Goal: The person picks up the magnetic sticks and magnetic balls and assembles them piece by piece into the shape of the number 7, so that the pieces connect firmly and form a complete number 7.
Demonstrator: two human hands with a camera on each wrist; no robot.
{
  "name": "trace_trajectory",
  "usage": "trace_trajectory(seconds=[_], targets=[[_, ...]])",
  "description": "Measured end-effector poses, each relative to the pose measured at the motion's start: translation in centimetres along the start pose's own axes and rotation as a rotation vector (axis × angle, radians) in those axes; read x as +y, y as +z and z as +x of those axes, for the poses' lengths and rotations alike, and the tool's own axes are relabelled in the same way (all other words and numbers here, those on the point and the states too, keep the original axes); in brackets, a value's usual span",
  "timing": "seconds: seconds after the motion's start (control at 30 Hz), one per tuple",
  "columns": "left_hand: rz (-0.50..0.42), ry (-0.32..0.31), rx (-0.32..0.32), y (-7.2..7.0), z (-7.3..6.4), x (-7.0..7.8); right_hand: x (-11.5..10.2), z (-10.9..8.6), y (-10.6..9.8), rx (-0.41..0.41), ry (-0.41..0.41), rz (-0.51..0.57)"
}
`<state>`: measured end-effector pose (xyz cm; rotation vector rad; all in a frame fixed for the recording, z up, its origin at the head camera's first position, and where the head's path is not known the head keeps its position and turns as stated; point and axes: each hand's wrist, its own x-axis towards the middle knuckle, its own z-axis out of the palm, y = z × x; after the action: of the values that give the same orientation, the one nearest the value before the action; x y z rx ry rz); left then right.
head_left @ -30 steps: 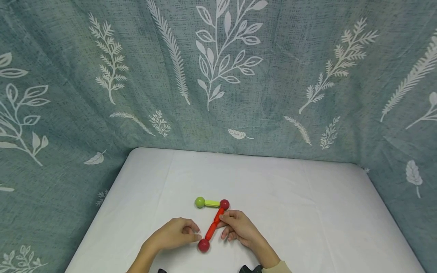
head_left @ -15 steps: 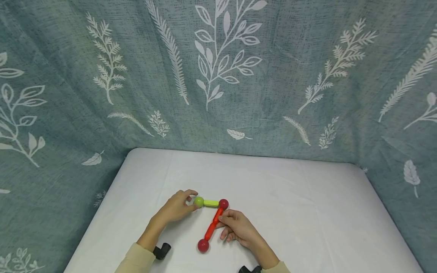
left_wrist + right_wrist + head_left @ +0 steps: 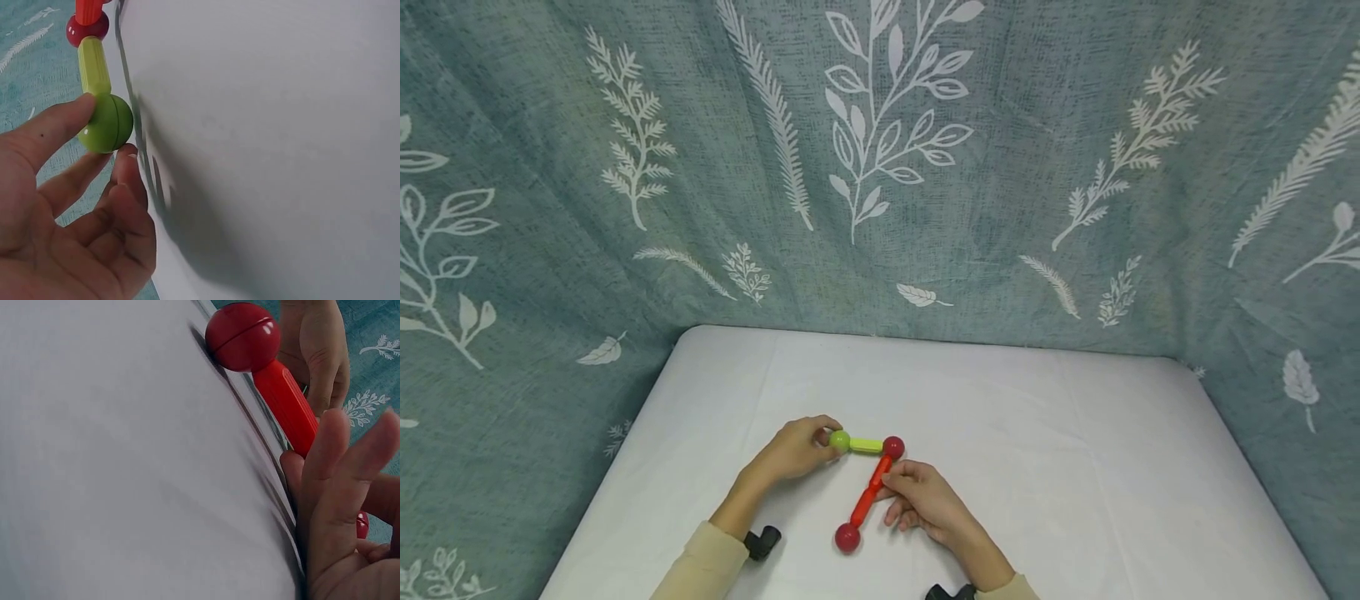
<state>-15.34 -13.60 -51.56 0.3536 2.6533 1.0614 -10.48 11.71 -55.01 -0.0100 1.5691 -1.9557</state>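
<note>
My left hand (image 3: 797, 450) pinches a green ball (image 3: 107, 125) between thumb and fingers. From this ball a short yellow-green rod (image 3: 867, 446) runs right to a dark red ball (image 3: 892, 447). A bright red rod (image 3: 862, 507), narrow at its middle, slants from there toward the near side and ends in another dark red ball (image 3: 847, 538). My right hand (image 3: 928, 500) pinches the red rod near its middle, thumb on top. Its other fingers are loosely bent and partly cover the rod in the right wrist view.
The pieces lie on a white-covered table (image 3: 1037, 442). Behind it hangs a teal curtain (image 3: 1000, 208) with white leaf patterns. Black wrist devices (image 3: 763, 543) sit by both sleeves.
My left hand has moved away from beside the near red ball, up to the green ball, and now pinches it. The right hand keeps its hold on the red rod.
</note>
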Motion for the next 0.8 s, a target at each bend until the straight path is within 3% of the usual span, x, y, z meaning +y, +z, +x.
trace_trajectory(seconds=[0.47, 0.8], targets=[[-0.032, 0.070, 0.008, 1.6, 4.2, 2.0, -1.6, -0.3, -3.5, 0.169, -0.028, -0.142], [-0.098, 0.097, 0.061, 3.2, 7.4, 2.8, -2.8, 0.1, -5.8, 0.265, -0.057, -0.179]])
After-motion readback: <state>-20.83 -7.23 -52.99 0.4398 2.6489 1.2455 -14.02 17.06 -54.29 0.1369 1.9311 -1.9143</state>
